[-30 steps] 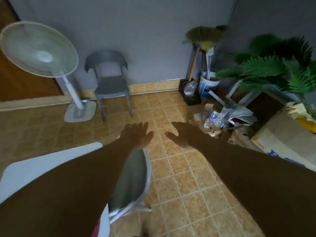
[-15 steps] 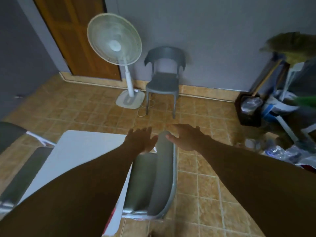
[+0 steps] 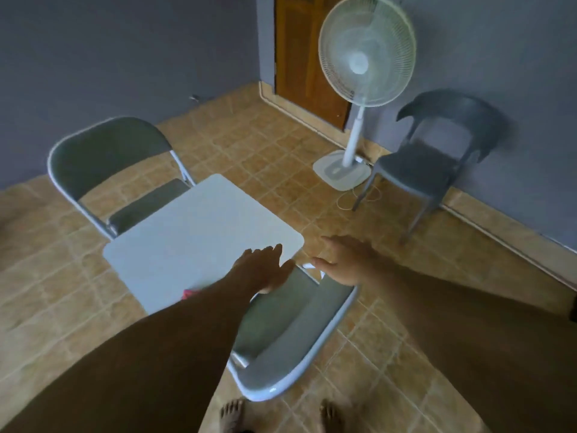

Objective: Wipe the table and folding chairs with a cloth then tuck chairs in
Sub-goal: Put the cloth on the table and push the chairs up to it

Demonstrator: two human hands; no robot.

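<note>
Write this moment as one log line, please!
left hand: open, empty, over table edge | right hand: open, empty | near folding chair: tucked in | far folding chair: tucked in

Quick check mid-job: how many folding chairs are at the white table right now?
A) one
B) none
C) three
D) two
D: one folding chair stands at the far-left side of the white table, and a second folding chair sits at the near side, under the open left hand and right hand.
</note>
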